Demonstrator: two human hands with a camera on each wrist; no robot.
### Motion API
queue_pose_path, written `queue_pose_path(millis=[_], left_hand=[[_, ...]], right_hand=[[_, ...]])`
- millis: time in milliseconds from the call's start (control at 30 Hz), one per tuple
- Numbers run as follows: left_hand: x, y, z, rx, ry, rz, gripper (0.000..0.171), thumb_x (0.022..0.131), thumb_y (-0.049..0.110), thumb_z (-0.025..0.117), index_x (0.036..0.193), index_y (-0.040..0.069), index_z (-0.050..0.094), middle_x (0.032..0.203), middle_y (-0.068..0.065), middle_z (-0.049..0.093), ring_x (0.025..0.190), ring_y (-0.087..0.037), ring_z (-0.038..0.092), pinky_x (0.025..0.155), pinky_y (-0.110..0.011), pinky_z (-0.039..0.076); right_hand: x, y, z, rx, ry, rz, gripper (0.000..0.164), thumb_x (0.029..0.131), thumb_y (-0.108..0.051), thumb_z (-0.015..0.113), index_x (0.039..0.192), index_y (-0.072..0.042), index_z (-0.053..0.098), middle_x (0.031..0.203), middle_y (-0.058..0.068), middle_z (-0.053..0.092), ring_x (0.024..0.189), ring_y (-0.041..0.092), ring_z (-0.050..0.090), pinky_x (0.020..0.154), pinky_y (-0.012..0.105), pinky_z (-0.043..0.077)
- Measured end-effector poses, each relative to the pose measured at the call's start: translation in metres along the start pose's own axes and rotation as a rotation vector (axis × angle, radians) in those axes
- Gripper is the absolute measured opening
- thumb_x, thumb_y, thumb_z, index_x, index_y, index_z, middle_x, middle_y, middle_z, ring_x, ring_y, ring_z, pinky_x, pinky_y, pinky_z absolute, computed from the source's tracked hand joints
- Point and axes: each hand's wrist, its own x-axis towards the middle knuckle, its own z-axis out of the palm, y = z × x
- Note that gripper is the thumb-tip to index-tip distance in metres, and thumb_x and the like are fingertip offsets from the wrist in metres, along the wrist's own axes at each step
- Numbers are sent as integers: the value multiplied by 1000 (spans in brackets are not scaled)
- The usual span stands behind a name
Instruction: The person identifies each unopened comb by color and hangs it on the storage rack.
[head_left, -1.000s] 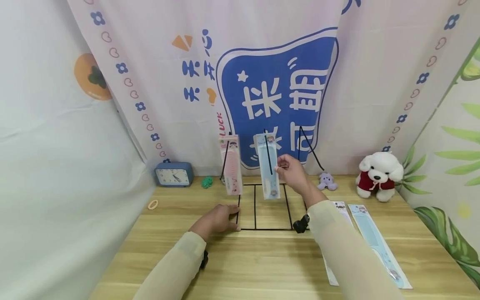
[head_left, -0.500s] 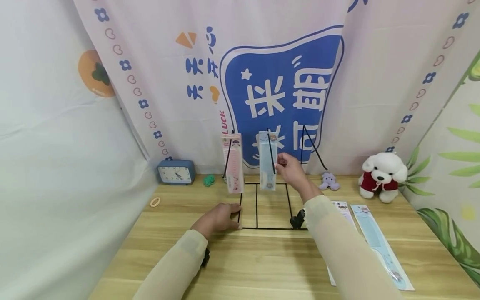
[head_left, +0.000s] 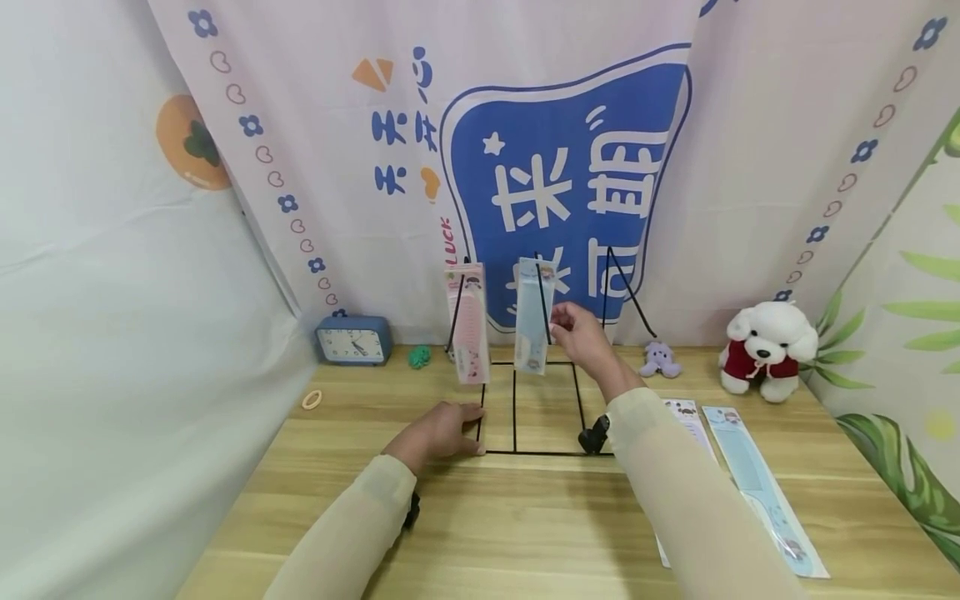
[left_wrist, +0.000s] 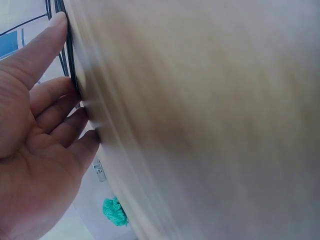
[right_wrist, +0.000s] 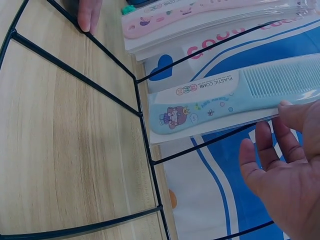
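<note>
The light-blue plastic comb [head_left: 531,321] sits in a clear packet on white card marked "PLASTIC COMB", its handle printed with a crowned cartoon girl and small flowers. It hangs nearly upright, toothed end up, with a prong slanting down in front of it. The black wire rack [head_left: 514,408] stands with its barred base flat on the wooden tabletop [head_left: 525,525].

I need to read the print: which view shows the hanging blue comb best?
The right wrist view: the blue comb is largest, "PLASTIC COMB" legible, though one end is cut off. The head view shows it small, crossed by a black rod; the left wrist view doesn't clearly show it.
</note>
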Motion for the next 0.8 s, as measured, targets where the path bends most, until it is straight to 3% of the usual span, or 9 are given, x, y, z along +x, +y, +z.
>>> queue_pose_path(millis=[200,500,633,800], left_hand=[[1,0,1,3,4,4,75,98,33,85,162,12,53,173,-10,45,161,-35,40,132,-52,36],[1,-3,5,-12,3,-7,75,97,34,85,162,13,54,173,-9,45,162,-36,39,132,-53,36],[1,-5,6,-14,1,-5,75,97,35,85,162,14,54,173,-9,45,162,-35,39,132,-52,36],[1,-5,4,-20,3,-2,76,97,34,85,162,12,53,173,-8,45,162,-34,38,133,-51,35]], right_hand=[[0,0,-1,-14,3,-6,29,115,-18,56,142,-6,60,127,15,65,116,31,63,96,46,59],[-10,2,-8,-17,15,-37,40,112,-20,64,148,-2,57,137,19,66,129,37,64,107,51,57],[-32,6,-26,-139,12,-93,49,109,-31,70,146,-2,59,137,20,67,128,38,66,107,54,57],[-75,10,-61,-259,12,-100,54,106,-41,73,142,-2,61,134,22,69,125,38,67,109,57,58]])
